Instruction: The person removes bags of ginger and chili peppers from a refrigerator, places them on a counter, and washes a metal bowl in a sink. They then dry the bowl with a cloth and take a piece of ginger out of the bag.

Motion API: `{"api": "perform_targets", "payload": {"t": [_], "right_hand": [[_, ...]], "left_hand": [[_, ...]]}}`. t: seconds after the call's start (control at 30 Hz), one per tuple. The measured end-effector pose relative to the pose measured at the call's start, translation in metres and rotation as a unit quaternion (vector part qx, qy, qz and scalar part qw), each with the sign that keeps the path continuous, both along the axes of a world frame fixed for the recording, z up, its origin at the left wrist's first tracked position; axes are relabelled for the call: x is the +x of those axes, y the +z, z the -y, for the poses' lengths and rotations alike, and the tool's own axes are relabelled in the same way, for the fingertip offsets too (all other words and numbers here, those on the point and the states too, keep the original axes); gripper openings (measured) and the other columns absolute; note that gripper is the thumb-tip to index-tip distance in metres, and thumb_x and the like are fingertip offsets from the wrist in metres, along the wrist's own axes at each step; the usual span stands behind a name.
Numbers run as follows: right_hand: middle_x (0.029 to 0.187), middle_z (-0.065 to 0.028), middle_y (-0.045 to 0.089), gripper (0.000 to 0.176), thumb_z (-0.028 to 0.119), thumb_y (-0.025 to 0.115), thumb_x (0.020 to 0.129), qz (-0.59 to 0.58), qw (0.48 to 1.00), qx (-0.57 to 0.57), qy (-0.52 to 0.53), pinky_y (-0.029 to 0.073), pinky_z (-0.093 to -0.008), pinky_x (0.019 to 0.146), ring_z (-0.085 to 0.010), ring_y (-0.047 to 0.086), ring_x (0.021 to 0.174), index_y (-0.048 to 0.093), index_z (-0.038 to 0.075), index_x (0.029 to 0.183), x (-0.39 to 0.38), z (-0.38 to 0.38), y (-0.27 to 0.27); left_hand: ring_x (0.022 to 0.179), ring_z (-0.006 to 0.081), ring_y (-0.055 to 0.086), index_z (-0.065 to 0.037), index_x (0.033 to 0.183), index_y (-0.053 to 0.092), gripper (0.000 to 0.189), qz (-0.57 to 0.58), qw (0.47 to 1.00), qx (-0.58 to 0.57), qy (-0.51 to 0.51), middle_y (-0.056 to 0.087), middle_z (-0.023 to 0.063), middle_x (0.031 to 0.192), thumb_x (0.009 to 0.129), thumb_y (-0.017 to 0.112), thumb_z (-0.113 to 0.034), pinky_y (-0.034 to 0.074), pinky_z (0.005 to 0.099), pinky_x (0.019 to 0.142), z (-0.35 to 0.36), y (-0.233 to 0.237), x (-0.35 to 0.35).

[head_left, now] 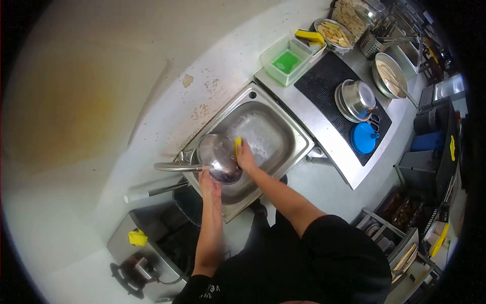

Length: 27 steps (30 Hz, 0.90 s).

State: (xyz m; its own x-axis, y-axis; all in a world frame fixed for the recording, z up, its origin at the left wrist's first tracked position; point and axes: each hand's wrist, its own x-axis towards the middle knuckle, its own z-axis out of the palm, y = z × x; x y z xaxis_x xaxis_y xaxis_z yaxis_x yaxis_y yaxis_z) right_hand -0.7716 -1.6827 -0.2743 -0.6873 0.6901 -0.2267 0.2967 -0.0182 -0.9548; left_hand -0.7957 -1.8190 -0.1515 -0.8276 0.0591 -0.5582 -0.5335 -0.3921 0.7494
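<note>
left hand [209, 183] is clamping steel bowl [218, 158] by fingers, right hand [246, 158] fingers pinching sponge [238, 144]; soapy grip risking bowl dropping into sink [277, 143]

I wear a black short-sleeved top [324, 253], its sleeves ending above the elbows so both forearms are bare. Small pale lettering crosses the left sleeve [205, 290], too blurred to read. My left grip [210, 183] and right grip [245, 157] are bare.
</note>
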Motion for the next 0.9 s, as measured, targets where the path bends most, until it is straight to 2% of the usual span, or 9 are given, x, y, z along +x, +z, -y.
{"api": "perform_targets", "payload": {"t": [0.07,0.13,0.27,0.33,0.5,0.6,0.77,0.83,0.9], "right_hand": [[0.131,-0.0309,0.041,0.054,0.023,0.045,0.093,0.116,0.993,0.006,-0.025,0.036,-0.0475,0.098,-0.0518,0.048,0.107,0.031,-0.006,0.137,0.026,0.046,0.014],[0.134,-0.0315,0.036,0.055,0.024,0.047,0.092,0.100,0.947,0.292,0.090,0.041,-0.0488,0.090,-0.0493,0.050,0.105,0.032,-0.007,0.135,0.051,0.068,0.074],[0.107,-0.0315,0.056,0.046,0.022,0.050,0.091,-0.060,0.938,0.303,0.157,0.045,-0.0500,0.080,-0.0432,0.058,0.094,0.040,-0.003,0.128,0.012,0.055,0.121],[0.094,-0.0279,0.062,0.041,0.029,0.051,0.091,0.085,0.955,0.094,0.268,0.047,-0.0510,0.072,-0.0419,0.062,0.083,0.051,-0.003,0.117,-0.021,0.025,0.103],[0.076,-0.0189,0.064,0.043,0.041,0.049,0.090,0.022,0.936,0.330,0.121,0.047,-0.0508,0.070,-0.0401,0.061,0.077,0.065,0.005,0.072,-0.056,-0.050,0.099],[0.113,-0.0103,0.060,0.027,0.029,0.054,0.086,0.116,0.824,0.518,0.201,0.043,-0.0489,0.087,-0.0365,0.053,0.105,0.065,0.010,0.101,-0.092,-0.150,0.103],[0.126,-0.0118,0.053,0.041,0.038,0.055,0.087,-0.002,0.751,0.641,0.158,0.036,-0.0498,0.100,-0.0374,0.044,0.122,0.061,0.009,0.117,-0.063,-0.182,0.118],[0.121,-0.0142,0.057,0.044,0.040,0.055,0.088,-0.059,0.811,0.559,0.162,0.039,-0.0473,0.098,-0.0368,0.050,0.116,0.060,0.007,0.117,-0.044,-0.142,0.108],[0.116,-0.0194,0.060,0.051,0.046,0.051,0.091,0.041,0.933,0.250,0.254,0.042,-0.0417,0.095,-0.0372,0.056,0.108,0.060,0.003,0.117,-0.017,-0.095,0.089]], "left_hand": [[0.091,0.0179,0.061,-0.008,0.113,0.053,0.022,-0.007,1.000,0.008,0.009,0.061,0.0056,0.103,0.092,0.057,-0.014,0.053,0.0310,0.075,0.012,-0.021,-0.007],[0.092,0.0193,0.062,-0.007,0.115,0.052,0.023,-0.016,0.999,0.041,-0.022,0.062,0.0074,0.105,0.093,0.054,-0.013,0.054,0.0331,0.077,0.015,-0.027,-0.009],[0.090,0.0203,0.063,-0.006,0.116,0.053,0.023,0.001,0.999,0.037,-0.030,0.063,0.0076,0.102,0.094,0.052,-0.012,0.054,0.0356,0.075,0.020,-0.033,0.005],[0.089,0.0206,0.063,-0.005,0.114,0.056,0.022,0.065,0.997,-0.018,-0.025,0.063,0.0086,0.103,0.094,0.052,-0.012,0.054,0.0350,0.076,0.027,-0.031,0.007],[0.077,0.0161,0.061,-0.007,0.097,0.064,0.018,0.076,0.989,-0.122,-0.043,0.064,0.0048,0.087,0.087,0.066,-0.021,0.049,0.0298,0.064,0.017,-0.028,-0.019],[0.075,0.0146,0.059,-0.008,0.095,0.065,0.017,0.002,0.991,-0.129,-0.020,0.063,0.0045,0.084,0.085,0.069,-0.021,0.047,0.0286,0.065,0.014,-0.010,-0.024],[0.093,0.0191,0.062,0.002,0.108,0.061,0.031,0.019,0.999,-0.034,-0.025,0.065,0.0101,0.104,0.089,0.064,-0.022,0.051,0.0330,0.081,0.059,0.024,-0.010],[0.093,0.0207,0.063,0.001,0.110,0.060,0.033,0.068,0.997,-0.020,-0.016,0.064,0.0109,0.106,0.090,0.062,-0.024,0.051,0.0340,0.081,0.069,0.026,-0.010],[0.096,0.0241,0.062,-0.001,0.115,0.058,0.038,0.111,0.994,0.017,-0.019,0.063,0.0112,0.108,0.091,0.059,-0.031,0.050,0.0371,0.085,0.080,-0.005,-0.017]]}}
